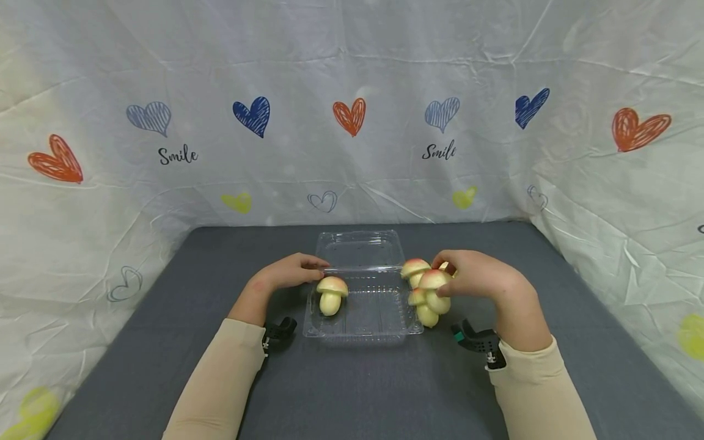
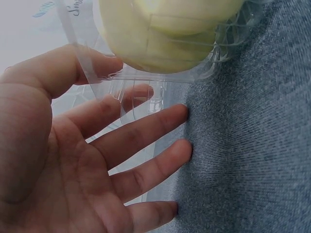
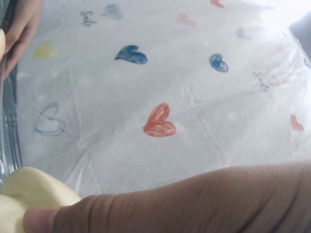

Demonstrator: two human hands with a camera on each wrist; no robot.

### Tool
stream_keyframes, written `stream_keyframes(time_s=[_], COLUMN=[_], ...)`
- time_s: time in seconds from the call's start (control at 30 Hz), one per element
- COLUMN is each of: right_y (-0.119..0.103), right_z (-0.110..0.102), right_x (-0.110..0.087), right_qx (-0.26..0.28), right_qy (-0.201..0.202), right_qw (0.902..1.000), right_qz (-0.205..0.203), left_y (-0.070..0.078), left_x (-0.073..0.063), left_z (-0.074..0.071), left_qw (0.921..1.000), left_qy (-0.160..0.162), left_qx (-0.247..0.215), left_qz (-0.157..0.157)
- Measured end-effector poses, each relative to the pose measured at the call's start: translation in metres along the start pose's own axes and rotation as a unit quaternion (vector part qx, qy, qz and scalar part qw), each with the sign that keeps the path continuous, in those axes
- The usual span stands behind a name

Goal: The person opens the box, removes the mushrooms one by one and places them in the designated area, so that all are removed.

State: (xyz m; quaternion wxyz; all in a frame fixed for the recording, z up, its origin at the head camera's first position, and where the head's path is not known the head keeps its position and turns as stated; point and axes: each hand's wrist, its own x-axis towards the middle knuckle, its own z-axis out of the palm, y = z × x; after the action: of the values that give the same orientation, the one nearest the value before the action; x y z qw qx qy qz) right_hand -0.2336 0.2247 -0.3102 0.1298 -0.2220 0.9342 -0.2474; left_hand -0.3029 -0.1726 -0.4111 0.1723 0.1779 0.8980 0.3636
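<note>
Pinching mushroom at its left: right hand | spread, touching container: left hand

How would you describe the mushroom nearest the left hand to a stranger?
On the dark table stands an open clear plastic box. Inside it, at the left end, is a pale-yellow mushroom with a red-tinged cap. It sits alone; the other mushrooms cluster at the right hand.

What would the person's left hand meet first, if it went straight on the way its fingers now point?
The left hand would probably first meet the left side of the clear, rectangular plastic container, near the back; it seems to touch there now, though depth is unclear.
</note>
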Motion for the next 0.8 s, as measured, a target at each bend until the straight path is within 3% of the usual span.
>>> stream_keyframes(time_s=[0.8], right_y=[0.03], right_z=[-0.003], right_x=[0.004], right_qx=[0.027], right_qy=[-0.048], right_qw=[0.9915], right_qz=[0.118], left_y=[-0.001], left_x=[-0.001], left_z=[0.001], left_qw=[1.0], left_qy=[0.003], left_qx=[0.004], left_qz=[0.007])
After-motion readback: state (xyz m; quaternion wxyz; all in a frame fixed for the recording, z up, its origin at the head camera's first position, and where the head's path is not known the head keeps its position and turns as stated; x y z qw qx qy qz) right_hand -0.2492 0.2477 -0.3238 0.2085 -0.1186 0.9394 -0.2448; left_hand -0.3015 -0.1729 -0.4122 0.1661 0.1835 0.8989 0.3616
